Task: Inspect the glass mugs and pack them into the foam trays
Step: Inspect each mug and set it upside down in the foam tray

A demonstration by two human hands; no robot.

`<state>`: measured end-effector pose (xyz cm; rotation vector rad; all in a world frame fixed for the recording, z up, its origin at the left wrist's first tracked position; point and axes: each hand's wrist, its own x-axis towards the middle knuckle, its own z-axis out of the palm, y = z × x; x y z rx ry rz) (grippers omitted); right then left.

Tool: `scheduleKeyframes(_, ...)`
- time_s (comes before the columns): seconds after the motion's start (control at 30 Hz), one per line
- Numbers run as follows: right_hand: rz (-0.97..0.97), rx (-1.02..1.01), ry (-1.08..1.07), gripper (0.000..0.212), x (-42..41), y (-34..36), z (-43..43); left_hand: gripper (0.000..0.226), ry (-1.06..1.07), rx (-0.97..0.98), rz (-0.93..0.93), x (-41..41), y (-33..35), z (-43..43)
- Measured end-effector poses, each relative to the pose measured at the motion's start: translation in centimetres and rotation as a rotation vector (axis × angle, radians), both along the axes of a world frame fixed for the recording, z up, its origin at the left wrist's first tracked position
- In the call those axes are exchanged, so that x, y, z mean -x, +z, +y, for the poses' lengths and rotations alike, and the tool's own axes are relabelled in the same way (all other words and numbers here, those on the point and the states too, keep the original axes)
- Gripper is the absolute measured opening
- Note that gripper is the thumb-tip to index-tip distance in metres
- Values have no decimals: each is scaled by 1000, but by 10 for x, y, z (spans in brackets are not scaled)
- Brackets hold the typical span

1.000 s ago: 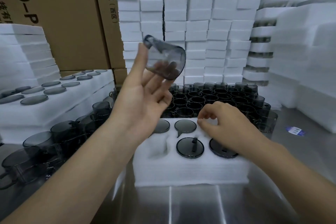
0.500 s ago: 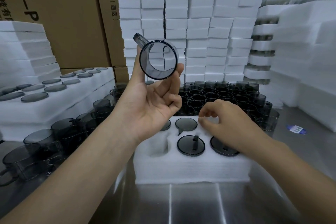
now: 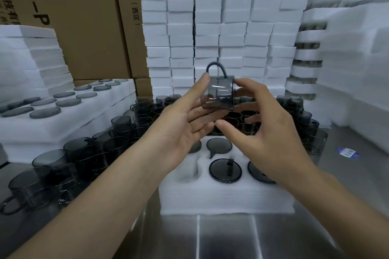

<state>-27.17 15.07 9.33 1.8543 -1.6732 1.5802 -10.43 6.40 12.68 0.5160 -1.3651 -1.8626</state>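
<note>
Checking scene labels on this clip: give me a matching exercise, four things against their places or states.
Things:
1. held mug
2. sticker
3. boxes
4. front tray

Places or states:
A. lying on the table, at right
B. stacked at back left
C. handle pointing up
D. front-left pocket empty

Pairs: 1-C, 2-A, 3-B, 4-D

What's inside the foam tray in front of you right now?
The foam tray holds four grey glass mugs; its near-left pocket is empty. The left hand and right hand, around the held mug, cover parts of two mugs and any further pockets.
</note>
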Motion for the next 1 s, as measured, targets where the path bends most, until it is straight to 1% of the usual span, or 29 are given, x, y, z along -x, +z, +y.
scheduleKeyframes(0.1, -69, 23, 20, 73, -3, 3, 1, 46, 42, 115, -57, 0, 1, 0)
scheduleKeyframes(0.17, -116, 37, 43, 70, -4, 6, 4, 38, 73, 209, -90, 0, 2, 1)
scheduleKeyframes(0.2, -135, 40, 53, 66, -4, 7, 4, 38, 86, 243, -92, 0, 2, 1)
scheduleKeyframes(0.27, -207, 33, 93, 57, -5, 9, 5, 46, 96, 257, -59, 1, 3, 2)
scheduleKeyframes(0.33, -345, 13, 186, 49, -7, 12, 5, 51, 89, 261, -20, 1, 5, 4)
scheduleKeyframes(0.4, -471, -16, 279, 40, -9, 16, 6, 43, 115, 325, -28, 1, 6, 5)
scheduleKeyframes(0.47, -535, -64, 304, 41, -10, 18, 6, 39, 179, 363, -48, 2, 6, 5)
scheduleKeyframes(0.6, -556, -129, 309, 46, -11, 16, 4, 39, 248, 393, -107, 2, 3, 3)
scheduleKeyframes(0.7, -581, -163, 321, 51, -10, 15, 3, 41, 267, 404, -107, 1, 2, 2)
scheduleKeyframes(0.77, -619, -179, 344, 50, -10, 14, 3, 47, 294, 413, -96, 2, 1, 2)
scheduleKeyframes(0.87, -648, -186, 399, 52, -10, 12, 2, 48, 318, 436, -97, 2, -1, 2)
scheduleKeyframes(0.93, -642, -187, 400, 47, -10, 11, 2, 50, 303, 462, -101, 1, -1, 2)
scheduleKeyframes(1.0, -701, -192, 408, 43, -10, 12, 1, 51, 296, 496, -93, 0, -2, -1)
